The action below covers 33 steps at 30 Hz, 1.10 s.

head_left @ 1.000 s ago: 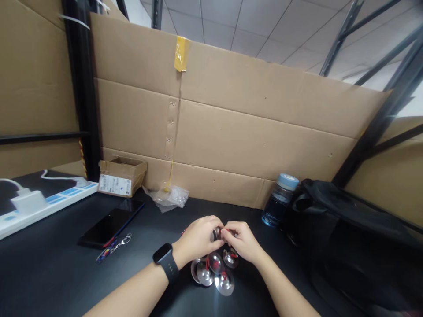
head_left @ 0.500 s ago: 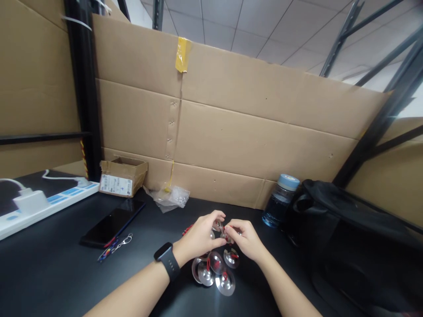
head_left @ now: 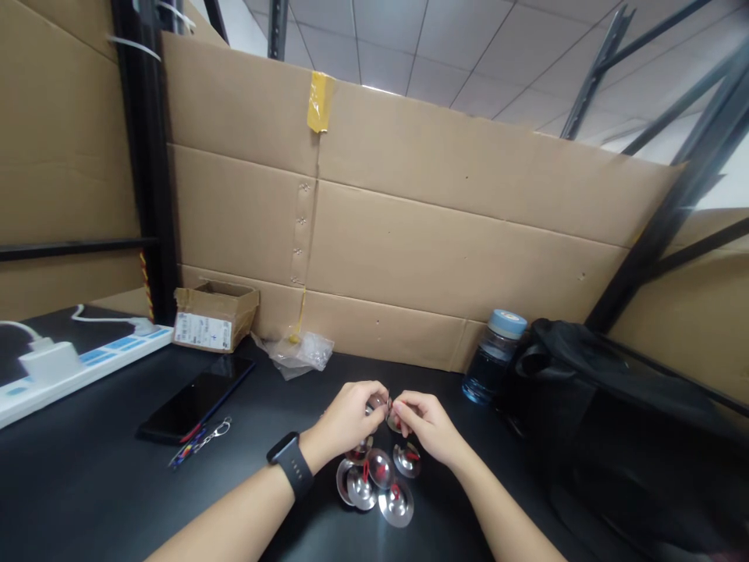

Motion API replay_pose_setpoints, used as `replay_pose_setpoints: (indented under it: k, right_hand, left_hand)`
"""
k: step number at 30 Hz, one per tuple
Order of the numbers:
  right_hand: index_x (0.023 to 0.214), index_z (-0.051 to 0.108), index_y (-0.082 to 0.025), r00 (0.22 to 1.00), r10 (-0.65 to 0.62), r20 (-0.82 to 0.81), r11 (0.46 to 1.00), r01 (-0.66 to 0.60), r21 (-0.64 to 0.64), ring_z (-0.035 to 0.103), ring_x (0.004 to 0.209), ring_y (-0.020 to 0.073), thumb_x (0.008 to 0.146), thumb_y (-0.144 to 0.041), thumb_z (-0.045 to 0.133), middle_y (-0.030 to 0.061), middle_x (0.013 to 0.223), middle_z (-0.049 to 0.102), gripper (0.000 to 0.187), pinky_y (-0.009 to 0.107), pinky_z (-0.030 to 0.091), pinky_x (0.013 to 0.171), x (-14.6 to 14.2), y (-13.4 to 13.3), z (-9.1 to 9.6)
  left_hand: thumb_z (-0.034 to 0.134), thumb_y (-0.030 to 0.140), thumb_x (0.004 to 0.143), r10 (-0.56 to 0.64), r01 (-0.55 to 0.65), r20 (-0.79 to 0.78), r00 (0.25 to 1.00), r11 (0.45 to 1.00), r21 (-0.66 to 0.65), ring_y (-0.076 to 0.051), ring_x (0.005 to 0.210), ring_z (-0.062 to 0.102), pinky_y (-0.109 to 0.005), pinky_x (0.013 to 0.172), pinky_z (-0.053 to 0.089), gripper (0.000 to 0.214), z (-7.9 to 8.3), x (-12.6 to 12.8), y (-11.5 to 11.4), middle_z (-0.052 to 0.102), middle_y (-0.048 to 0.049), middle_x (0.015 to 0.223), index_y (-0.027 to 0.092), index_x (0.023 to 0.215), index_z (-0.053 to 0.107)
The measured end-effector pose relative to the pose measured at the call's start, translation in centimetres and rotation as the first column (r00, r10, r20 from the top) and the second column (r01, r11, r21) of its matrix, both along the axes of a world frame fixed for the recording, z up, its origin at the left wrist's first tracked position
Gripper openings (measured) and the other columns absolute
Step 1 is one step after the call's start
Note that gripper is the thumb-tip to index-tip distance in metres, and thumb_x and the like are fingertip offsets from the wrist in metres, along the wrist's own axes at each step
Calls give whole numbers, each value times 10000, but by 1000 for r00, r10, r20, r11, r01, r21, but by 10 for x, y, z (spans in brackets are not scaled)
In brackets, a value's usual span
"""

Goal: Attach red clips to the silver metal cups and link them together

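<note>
Both hands meet above a cluster of small shiny metal cymbals with red cords (head_left: 379, 478) on the black table (head_left: 105, 492). My left hand (head_left: 346, 420), with a black smartwatch on its wrist, pinches a small metal cymbal (head_left: 391, 412) between thumb and fingers. My right hand (head_left: 426, 426) pinches the same piece from the other side, fingers curled. Several more cymbals lie just below the hands, touching one another.
A black phone (head_left: 190, 400) and a keyring with coloured cord (head_left: 202, 439) lie at left, with a white power strip (head_left: 76, 361) beyond. A small cardboard box (head_left: 214, 314), a clear plastic bag (head_left: 301, 351), a blue-lidded bottle (head_left: 495, 355) and a black bag (head_left: 614, 421) stand before the cardboard wall.
The hands have stayed together over the cymbals, fingers shifting slightly on the small piece. The view has tilted a little.
</note>
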State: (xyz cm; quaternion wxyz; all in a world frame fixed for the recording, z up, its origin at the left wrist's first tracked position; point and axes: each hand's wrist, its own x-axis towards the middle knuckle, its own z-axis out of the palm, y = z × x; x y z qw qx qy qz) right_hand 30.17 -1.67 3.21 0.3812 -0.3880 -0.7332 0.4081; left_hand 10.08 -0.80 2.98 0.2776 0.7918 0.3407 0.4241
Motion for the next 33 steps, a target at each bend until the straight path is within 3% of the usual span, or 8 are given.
replay_pose_setpoints:
  k: [7, 13, 19, 23, 28, 33]
  right_hand:
    - [758, 653, -151, 998, 7, 70, 1000, -9, 26, 531, 581, 112, 947, -543, 605, 4, 710, 592, 437, 232, 420, 565, 0, -1, -1]
    - [748, 644, -156, 997, 1, 81, 999, -4, 42, 542, 589, 117, 959, -519, 588, 8, 712, 594, 423, 236, 433, 571, 0, -1, -1]
    - [989, 674, -180, 990, 3, 139, 997, -15, 82, 514, 580, 91, 872, -321, 695, -16, 770, 617, 184, 206, 418, 553, -2, -3, 0]
    - [1083, 657, -199, 988, 4, 155, 993, -23, 119, 506, 589, 81, 764, -198, 758, -33, 800, 622, 335, 191, 423, 557, -3, -4, 1]
    - [1122, 685, -212, 985, -12, 170, 992, -9, 126, 521, 597, 94, 708, -282, 855, -37, 784, 621, 453, 202, 428, 556, -4, -3, 0]
    - [1081, 692, -203, 987, -30, 156, 992, 11, 125, 525, 602, 104, 716, -355, 863, -31, 765, 615, 430, 214, 446, 567, -4, -3, -1]
  left_hand:
    - [598, 156, 802, 10, -10, -47, 999, 1000, -1, -137, 672, 666, -211, 640, 462, 81, 1, -1, -3, 717, 5, 730, 178, 795, 676]
    - [605, 136, 766, 36, -35, -22, 999, 999, 17, -139, 691, 670, -214, 670, 470, 80, 5, 0, -7, 718, 5, 731, 178, 773, 673]
    - [594, 104, 718, 57, -57, -23, 998, 998, 33, -128, 648, 625, -212, 639, 440, 134, 8, 2, -9, 684, 23, 693, 185, 773, 684]
    - [568, 91, 711, 60, -57, -57, 997, 996, 61, -142, 665, 641, -232, 664, 442, 184, 9, 3, -12, 703, 13, 720, 192, 788, 700]
    - [563, 100, 738, 73, -67, -63, 995, 993, 94, -154, 710, 655, -246, 705, 451, 187, 8, 2, -11, 716, 5, 764, 201, 810, 702]
    - [565, 102, 752, 71, -63, -66, 995, 991, 121, -165, 737, 644, -259, 727, 455, 168, 7, 2, -10, 704, -7, 796, 200, 820, 684]
